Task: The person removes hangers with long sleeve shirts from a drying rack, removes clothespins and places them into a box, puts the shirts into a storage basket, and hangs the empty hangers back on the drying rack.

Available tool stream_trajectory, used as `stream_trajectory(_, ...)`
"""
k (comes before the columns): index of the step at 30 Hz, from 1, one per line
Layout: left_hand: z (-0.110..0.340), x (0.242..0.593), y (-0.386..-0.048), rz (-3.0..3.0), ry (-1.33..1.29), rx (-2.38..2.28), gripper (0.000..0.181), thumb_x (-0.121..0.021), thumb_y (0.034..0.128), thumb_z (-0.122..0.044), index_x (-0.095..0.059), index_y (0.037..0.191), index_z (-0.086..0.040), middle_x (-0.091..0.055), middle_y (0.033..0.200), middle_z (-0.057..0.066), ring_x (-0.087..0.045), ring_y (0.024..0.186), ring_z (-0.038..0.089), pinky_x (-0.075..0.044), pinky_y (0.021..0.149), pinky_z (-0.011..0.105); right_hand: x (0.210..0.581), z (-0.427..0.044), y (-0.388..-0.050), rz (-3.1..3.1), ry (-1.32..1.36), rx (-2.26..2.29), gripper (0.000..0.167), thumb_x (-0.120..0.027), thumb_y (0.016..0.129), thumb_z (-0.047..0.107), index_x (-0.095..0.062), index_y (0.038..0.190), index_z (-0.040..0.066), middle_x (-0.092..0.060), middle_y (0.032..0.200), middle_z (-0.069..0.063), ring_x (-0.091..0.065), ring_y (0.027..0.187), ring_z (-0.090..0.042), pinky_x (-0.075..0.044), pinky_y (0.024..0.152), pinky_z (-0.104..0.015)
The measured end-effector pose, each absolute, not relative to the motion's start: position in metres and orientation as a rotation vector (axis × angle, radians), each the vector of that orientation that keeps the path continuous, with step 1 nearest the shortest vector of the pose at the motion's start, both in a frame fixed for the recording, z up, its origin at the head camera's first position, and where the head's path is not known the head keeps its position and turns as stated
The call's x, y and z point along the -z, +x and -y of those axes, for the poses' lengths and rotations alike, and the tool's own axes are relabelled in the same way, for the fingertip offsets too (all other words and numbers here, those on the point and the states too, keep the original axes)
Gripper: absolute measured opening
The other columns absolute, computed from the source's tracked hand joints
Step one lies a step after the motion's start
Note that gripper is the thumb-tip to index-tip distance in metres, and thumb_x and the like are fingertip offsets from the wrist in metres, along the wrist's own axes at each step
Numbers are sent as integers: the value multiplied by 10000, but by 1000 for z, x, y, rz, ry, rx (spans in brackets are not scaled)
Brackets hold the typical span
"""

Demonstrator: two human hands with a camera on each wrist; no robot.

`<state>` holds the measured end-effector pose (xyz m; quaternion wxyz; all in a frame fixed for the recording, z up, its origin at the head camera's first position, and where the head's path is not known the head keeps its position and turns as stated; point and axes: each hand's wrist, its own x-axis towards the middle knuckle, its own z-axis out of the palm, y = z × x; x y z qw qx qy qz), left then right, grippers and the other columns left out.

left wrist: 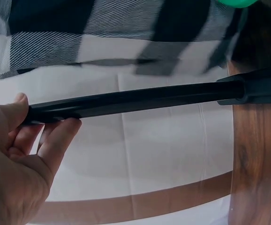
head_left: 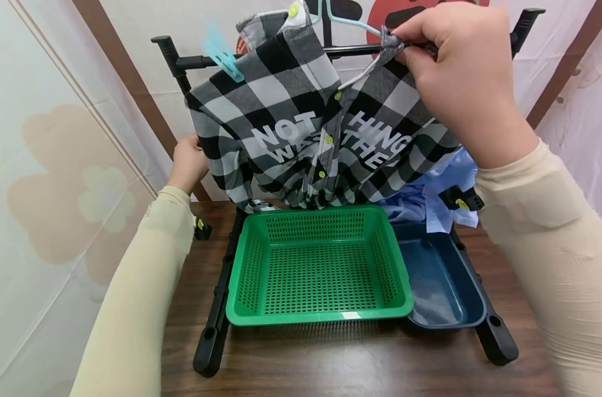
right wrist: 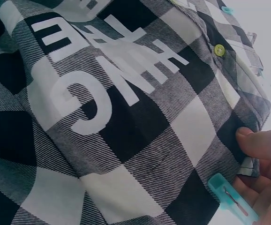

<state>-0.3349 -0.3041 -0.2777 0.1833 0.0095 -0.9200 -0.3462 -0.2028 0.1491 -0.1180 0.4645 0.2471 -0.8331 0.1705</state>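
A black and white checked shirt (head_left: 281, 94) with white lettering hangs on a light blue hanger (head_left: 352, 22) at the black rack's top bar. My right hand (head_left: 459, 71) pinches the shirt's collar at the right; in the right wrist view this hand (right wrist: 264, 164) has thumb and fingers on the cloth, beside a turquoise clip (right wrist: 231, 197). Another such clip (head_left: 226, 60) is on the shirt's left shoulder. Left of the shirt is my left hand (head_left: 187, 162), its fingers curled round a black rack post (left wrist: 140, 99) in the left wrist view, where the hand (left wrist: 27, 154) shows at the left.
Below the shirt a green perforated basket (head_left: 320, 318) stands on the brown wooden surface (head_left: 330, 364). A dark blue tray (head_left: 435, 275) is at its right, with light blue cloth (head_left: 415, 198) behind. Black rack feet (head_left: 208, 353) extend along both sides.
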Motion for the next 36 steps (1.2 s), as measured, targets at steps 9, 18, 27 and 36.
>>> stream_trajectory(9, 307, 250, -366, 2540, -140, 816, 290, -390, 1031, -142, -541, 909, 74, -621, 1103, 376, -592, 1084, 538, -457, 959, 640, 126, -150, -201, 2002, 644, -445, 228, -625, 1026, 170, -792, 1133, 59, -777, 1071, -117, -708, 932, -247, -360, 705, -134)
stream_trajectory(18, 306, 254, -365, 2520, -118, 950, 262, -494, 1001, -254, -586, 1011, -9, -628, 1053, 211, -552, 973, 341, -444, 857, 450, 149, -156, -199, 2073, 618, -520, 188, -668, 995, 125, -801, 1117, 72, -782, 1010, -107, -670, 852, -224, -337, 688, -143)
stream_trajectory(27, 307, 257, -364, 2532, -49, 1204, 401, -662, 988, -455, -685, 1215, -125, -641, 900, -124, -575, 913, 136, -424, 790, 250, 167, -157, -197, 2109, 617, -574, 160, -708, 963, 81, -813, 1084, 84, -781, 970, -89, -675, 822, -198, -347, 690, -138)
stream_trajectory(36, 303, 255, -363, 2558, -17, 1279, 368, -631, 1026, -350, -640, 1276, -80, -651, 1039, 12, -627, 1034, 219, -549, 862, 277, 187, -156, -199, 2183, 623, -623, 172, -721, 952, 66, -806, 1101, 74, -775, 1009, -84, -655, 839, -181, -393, 690, -168)
